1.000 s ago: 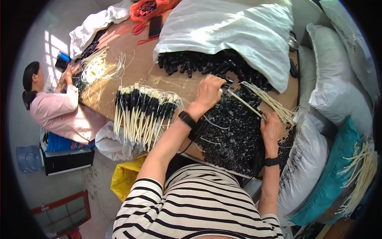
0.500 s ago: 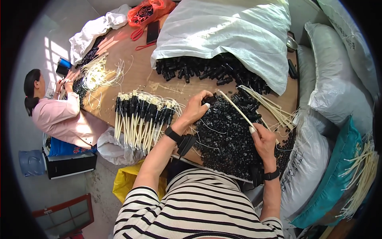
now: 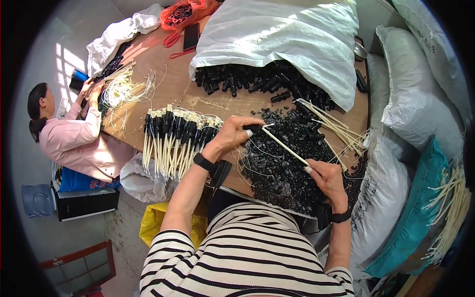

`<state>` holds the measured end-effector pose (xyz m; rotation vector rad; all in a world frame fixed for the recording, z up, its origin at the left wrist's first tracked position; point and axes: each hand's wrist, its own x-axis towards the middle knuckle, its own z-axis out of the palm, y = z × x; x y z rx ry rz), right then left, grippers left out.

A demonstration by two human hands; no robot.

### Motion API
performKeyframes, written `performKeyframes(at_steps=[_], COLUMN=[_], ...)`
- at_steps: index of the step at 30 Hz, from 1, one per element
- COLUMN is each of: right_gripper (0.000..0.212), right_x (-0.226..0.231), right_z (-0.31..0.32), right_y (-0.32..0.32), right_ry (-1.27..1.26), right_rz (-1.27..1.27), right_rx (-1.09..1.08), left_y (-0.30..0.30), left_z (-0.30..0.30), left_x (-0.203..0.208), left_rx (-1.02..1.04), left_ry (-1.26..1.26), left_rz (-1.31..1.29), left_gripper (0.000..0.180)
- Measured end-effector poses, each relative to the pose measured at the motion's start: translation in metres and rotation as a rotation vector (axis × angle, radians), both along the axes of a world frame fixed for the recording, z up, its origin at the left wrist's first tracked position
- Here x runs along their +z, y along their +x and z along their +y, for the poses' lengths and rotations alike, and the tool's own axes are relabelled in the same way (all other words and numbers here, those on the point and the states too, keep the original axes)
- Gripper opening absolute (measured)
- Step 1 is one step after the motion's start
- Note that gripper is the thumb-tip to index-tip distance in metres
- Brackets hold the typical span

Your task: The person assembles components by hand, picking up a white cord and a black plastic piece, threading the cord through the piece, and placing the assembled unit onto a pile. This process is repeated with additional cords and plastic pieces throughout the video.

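Tabletop (image 3: 170, 91) beneath black parts (image 3: 282, 163), white sack (image 3: 277, 39)

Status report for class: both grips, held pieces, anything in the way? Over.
Left grip on black part. Right grip on cream rod, tip near left grip. Loose black pieces heaped beneath rod; no blockage seen.

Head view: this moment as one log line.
left hand: holding black fitting; right hand: gripping cream sleeved wire; wire tip: near fitting; beneath: black parts pile

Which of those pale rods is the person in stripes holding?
The single rod slanting above the black parts, its lower end in the right hand; only this one reaches toward the left hand.
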<state>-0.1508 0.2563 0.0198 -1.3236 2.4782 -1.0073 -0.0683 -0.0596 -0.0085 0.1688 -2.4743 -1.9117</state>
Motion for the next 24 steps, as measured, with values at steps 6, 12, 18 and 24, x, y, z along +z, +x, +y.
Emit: performKeyframes(at_steps=[6,12,18,24], right_gripper=[0.015,0.013,0.035,0.058], right_x=[0.0,-0.02,0.012,0.018], right_z=[-0.005,-0.042,0.011,-0.048], right_y=[0.003,0.019,0.004,0.03], right_ry=[0.003,-0.066,0.239,-0.407], right_rz=[0.08,0.143,0.325,-0.183], right_rx=[0.016,-0.008,-0.369,-0.21], left_y=[0.002,0.015,0.037,0.021], left_z=[0.002,0.084,0.033,0.1], left_x=[-0.016,0.032,0.008,0.024], left_rx=[-0.08,-0.375,0.113,-0.043], left_ry=[-0.197,-0.8,-0.733,-0.357], left_rz=[0.296,0.266,-0.253,0.272], left_gripper=[0.035,0.037,0.028,0.032])
